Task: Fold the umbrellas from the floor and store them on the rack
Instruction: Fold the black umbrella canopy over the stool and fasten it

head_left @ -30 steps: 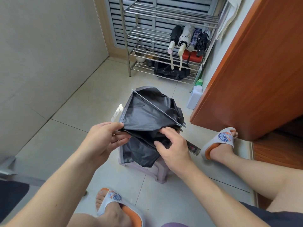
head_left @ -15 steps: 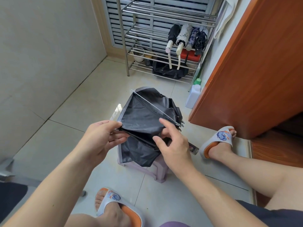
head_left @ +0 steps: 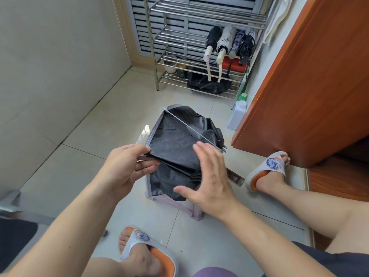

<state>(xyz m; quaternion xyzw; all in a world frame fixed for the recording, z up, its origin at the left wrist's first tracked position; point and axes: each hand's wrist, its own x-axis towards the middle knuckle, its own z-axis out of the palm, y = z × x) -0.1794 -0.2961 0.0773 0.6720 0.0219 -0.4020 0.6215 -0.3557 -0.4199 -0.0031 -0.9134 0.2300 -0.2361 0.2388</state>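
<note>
Black umbrella [head_left: 175,148] (over a stool [head_left: 175,204]): left hand [head_left: 123,168] pinches it, right hand [head_left: 209,182] spread flat.

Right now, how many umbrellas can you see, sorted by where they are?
Folded umbrellas lying on the steel rack: 4 (black, white, purple patterned, black)
Black umbrella being folded over the lilac plastic stool: 1
Total: 5

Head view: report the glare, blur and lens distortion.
Head view: a window glare patch on the floor tile beside the black umbrella; right hand slightly motion-blurred, left hand sharper; wide-angle bending bows the rack posts and door edge.
</note>
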